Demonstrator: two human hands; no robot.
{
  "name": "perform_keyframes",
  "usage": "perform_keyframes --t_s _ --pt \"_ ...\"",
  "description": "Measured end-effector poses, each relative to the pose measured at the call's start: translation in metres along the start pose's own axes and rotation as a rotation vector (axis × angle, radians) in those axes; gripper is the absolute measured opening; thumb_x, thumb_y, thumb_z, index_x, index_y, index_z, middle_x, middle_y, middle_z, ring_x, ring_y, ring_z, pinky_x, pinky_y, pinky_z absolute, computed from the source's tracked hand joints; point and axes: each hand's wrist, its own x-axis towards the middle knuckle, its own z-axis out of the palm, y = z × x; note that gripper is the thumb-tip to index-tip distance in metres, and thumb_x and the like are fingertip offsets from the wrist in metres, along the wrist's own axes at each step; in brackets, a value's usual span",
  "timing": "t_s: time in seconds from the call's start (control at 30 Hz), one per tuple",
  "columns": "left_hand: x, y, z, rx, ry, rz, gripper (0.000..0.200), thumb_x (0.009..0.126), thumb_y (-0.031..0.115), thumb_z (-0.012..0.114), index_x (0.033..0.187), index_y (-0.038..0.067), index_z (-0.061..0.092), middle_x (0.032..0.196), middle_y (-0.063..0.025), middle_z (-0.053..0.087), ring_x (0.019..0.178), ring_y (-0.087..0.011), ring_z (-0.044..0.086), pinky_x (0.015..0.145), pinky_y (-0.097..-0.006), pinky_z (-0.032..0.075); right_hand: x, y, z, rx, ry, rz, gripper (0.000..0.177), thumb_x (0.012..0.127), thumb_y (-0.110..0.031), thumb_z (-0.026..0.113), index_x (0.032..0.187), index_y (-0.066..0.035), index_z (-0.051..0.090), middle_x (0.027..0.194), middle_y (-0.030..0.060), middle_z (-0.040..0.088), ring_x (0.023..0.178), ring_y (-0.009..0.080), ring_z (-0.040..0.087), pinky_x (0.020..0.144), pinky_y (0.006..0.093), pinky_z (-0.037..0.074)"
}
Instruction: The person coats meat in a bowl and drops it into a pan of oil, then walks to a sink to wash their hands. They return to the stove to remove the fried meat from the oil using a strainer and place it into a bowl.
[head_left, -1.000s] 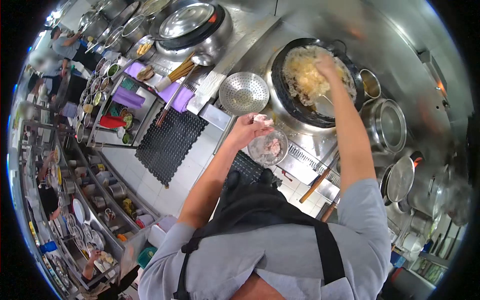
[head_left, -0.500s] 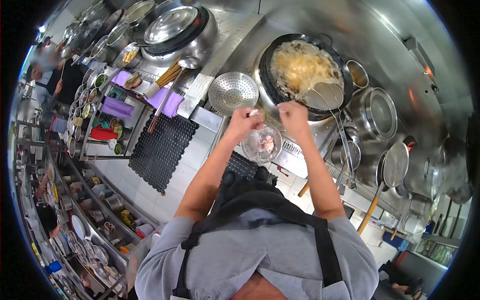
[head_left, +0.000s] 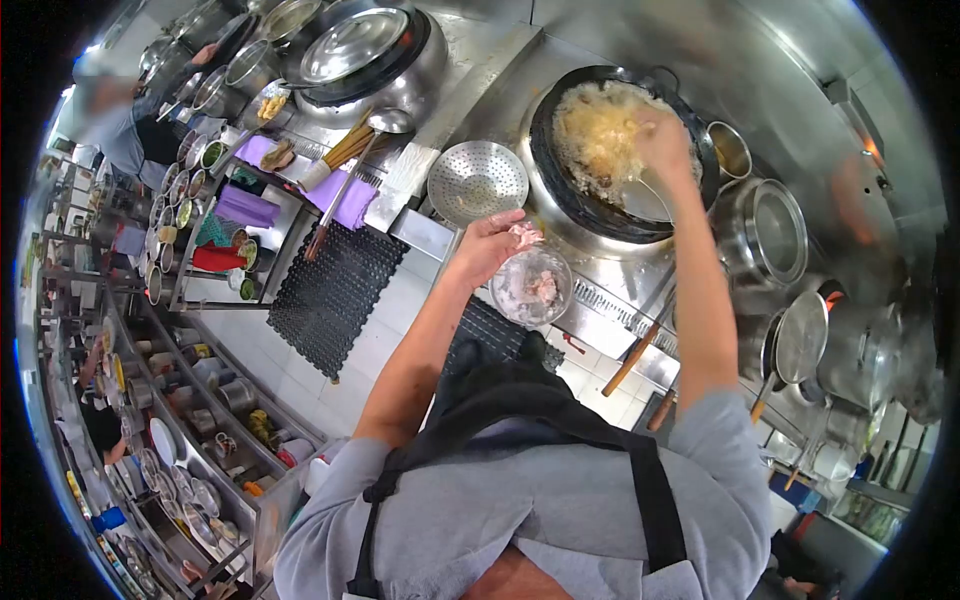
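Steel surface (head_left: 487, 90) of a busy kitchen, our left hand (head_left: 487, 250) pinching raw meat pieces (head_left: 524, 235) above a bowl (head_left: 531, 288), our right over the bubbling wok (head_left: 610, 140), its grip unclear, black mat (head_left: 338, 290) on tiles.

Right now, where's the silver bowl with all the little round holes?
In the head view, the bowl with holes is left of the big black wok, just beyond the left hand holding pink meat.

One wide head-worn view looks forward, steeply down past chest (head_left: 520, 490) to hands (head_left: 484, 250)
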Motion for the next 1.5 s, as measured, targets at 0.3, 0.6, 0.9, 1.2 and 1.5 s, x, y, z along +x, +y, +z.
perform_keyframes --t_s 0.3,0.6,0.9,1.2,1.5 --pt "0.018 0.003 0.021 0.020 -0.049 0.043 0.059 0.087 -0.008 0.059 0.143 -0.005 0.041 0.119 -0.0165 0.062 0.102 -0.0231 0.065 0.088 -0.0361 0.057 -0.140 -0.080 0.093 0.238 -0.205 -0.284 0.022 0.083 -0.007 0.069 0.103 0.002 0.069 0.106 0.0225 0.069 0.104 0.0359 0.067 0.091 0.0406 0.053" --pt "0.012 -0.011 0.022 0.363 -0.037 0.125 0.019 0.090 0.009 0.072 0.100 -0.007 0.069 0.090 -0.0085 0.071 0.078 -0.0149 0.068 0.070 -0.0285 0.057 -0.144 -0.053 0.098 0.776 -0.349 0.256 0.027 0.082 -0.004 0.067 0.108 0.002 0.070 0.092 0.0189 0.073 0.083 0.0225 0.073 0.073 0.0332 0.056" --pt "0.014 -0.007 0.028 0.645 -0.038 0.162 0.008 0.084 0.002 0.071 0.089 -0.003 0.068 0.076 -0.0048 0.067 0.067 -0.0112 0.063 0.058 -0.0269 0.050 -0.156 -0.039 0.103 0.425 -0.150 0.024 0.018 0.089 0.000 0.063 0.104 0.007 0.071 0.085 0.0120 0.073 0.064 0.0116 0.066 0.060 0.0281 0.054" --pt "0.014 -0.007 0.003 0.297 -0.020 0.065 0.017 0.085 0.003 0.068 0.102 -0.002 0.064 0.097 -0.0089 0.067 0.082 -0.0133 0.064 0.072 -0.0262 0.052 -0.165 -0.013 0.080 1.003 -0.346 0.267 0.015 0.089 0.004 0.055 0.098 0.004 0.068 0.085 0.0078 0.070 0.072 0.0136 0.066 0.064 0.0292 0.054" --pt "0.102 0.045 0.047 0.602 -0.071 0.324 0.013 0.088 0.008 0.067 0.093 -0.005 0.069 0.083 -0.0062 0.068 0.077 -0.0119 0.060 0.069 -0.0298 0.049 -0.241 -0.003 0.113 0.261 -0.311 0.165 0.016 0.082 0.000 0.060 0.096 0.002 0.069 0.078 0.0172 0.069 0.074 0.0315 0.067 0.069 0.0390 0.052"
